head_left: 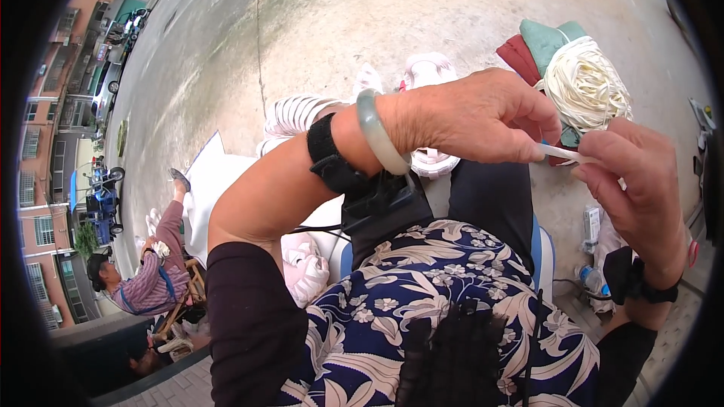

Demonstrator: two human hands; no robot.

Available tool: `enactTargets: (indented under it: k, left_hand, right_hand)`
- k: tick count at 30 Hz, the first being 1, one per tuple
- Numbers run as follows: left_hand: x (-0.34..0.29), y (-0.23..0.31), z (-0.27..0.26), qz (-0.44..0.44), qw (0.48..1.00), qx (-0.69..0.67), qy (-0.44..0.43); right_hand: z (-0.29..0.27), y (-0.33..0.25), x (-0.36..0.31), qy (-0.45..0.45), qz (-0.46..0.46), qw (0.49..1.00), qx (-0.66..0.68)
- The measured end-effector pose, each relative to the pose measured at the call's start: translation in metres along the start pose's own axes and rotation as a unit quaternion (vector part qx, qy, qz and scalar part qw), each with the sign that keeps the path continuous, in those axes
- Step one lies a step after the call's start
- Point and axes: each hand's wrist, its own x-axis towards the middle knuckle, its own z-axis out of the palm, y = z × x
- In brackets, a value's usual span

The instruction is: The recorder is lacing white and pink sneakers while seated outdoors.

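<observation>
My left hand (483, 117) reaches across to the right, its thumb and fingers pinching one end of a short, thin white cord (562, 154). Facing it, my right hand (633, 169) has fingers and thumb closed around the other end, so the cord runs taut between them. Whether it continues inside the right hand is hidden. A pale bangle (379, 132) and a black strap circle my left wrist; another black strap (641, 279) is on my right. Just beyond the hands lies a thick coil of cream cord (588, 83) on folded green and red cloth (549, 41).
White looped strips (302, 117) and pinkish-white bundles (428, 68) lie on the ground ahead. More pink-white material (304, 264) sits by my left side. A bottle (592, 279) stands low at right. Another person (147, 283) sits at left; buildings and vehicles are farther off.
</observation>
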Motion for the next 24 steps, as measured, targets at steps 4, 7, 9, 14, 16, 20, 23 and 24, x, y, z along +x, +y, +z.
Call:
enactTargets:
  k: [4, 7, 9, 14, 16, 20, 23, 24]
  left_hand:
    - [0.014, 0.007, 0.007, -0.016, 0.999, 0.005, -0.04]
    - [0.015, 0.008, 0.017, 0.011, 1.0, -0.009, -0.018]
    - [0.016, 0.008, 0.021, 0.006, 1.0, 0.009, -0.014]
    - [0.029, 0.01, 0.026, 0.064, 0.996, 0.055, 0.029]
    - [0.028, 0.005, 0.021, 0.053, 0.997, -0.022, 0.054]
    - [0.047, 0.048, 0.01, 0.006, 0.989, -0.149, 0.006]
    - [0.036, 0.066, -0.004, -0.025, 0.993, -0.113, 0.003]
    - [0.025, 0.069, -0.008, -0.041, 0.994, -0.098, 0.023]
  right_hand:
    - [-0.02, -0.003, -0.01, -0.086, -0.019, 0.987, -0.134]
    - [-0.025, -0.01, -0.016, -0.108, -0.01, 0.98, -0.165]
    - [-0.02, -0.001, -0.018, -0.084, -0.006, 0.985, -0.148]
    - [-0.034, 0.001, -0.021, -0.049, -0.024, 0.99, -0.128]
    - [-0.04, -0.004, -0.016, -0.061, 0.042, 0.991, -0.111]
    - [-0.082, 0.019, -0.009, -0.055, 0.02, 0.956, 0.288]
    - [-0.063, 0.032, -0.001, 0.02, 0.082, 0.951, 0.298]
    - [-0.056, 0.014, 0.005, -0.004, 0.312, 0.893, 0.325]
